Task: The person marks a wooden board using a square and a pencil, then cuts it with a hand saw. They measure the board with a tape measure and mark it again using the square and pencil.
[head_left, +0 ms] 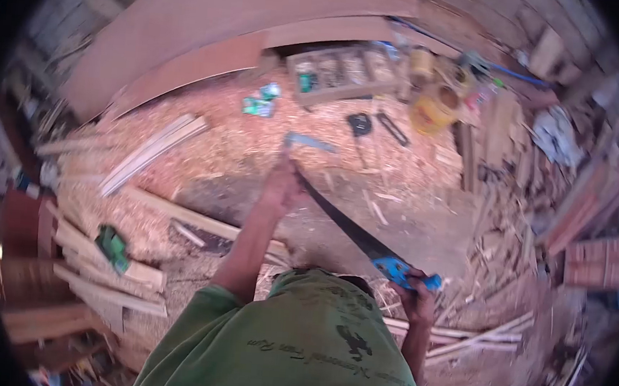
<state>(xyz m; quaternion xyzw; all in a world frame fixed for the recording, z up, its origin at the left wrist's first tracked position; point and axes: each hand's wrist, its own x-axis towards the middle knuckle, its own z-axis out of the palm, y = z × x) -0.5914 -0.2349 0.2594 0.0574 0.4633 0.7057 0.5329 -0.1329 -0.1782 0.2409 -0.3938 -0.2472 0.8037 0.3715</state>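
A handsaw with a dark blade (343, 222) and a blue handle (394, 269) slants across in front of my body. My right hand (417, 297) is closed around its handle at the lower right. Up and to the left, my left hand (283, 184) is slightly blurred, closed on the short arm of a metal try square (311, 143). The square's blade points right over the wood shavings. The saw's narrow tip ends right beside my left hand. Beyond the square lie a black tape measure (359, 125) and a dark, elongated tool (393, 129).
A divided wooden box (341, 93) of small hardware stands at the back, beside a yellow container (433, 114). Green-and-white packets (261, 101) lie left of it. Wood strips (153, 152) and a green object (112, 247) are on the left; scrap wood (496, 242) piles up on the right.
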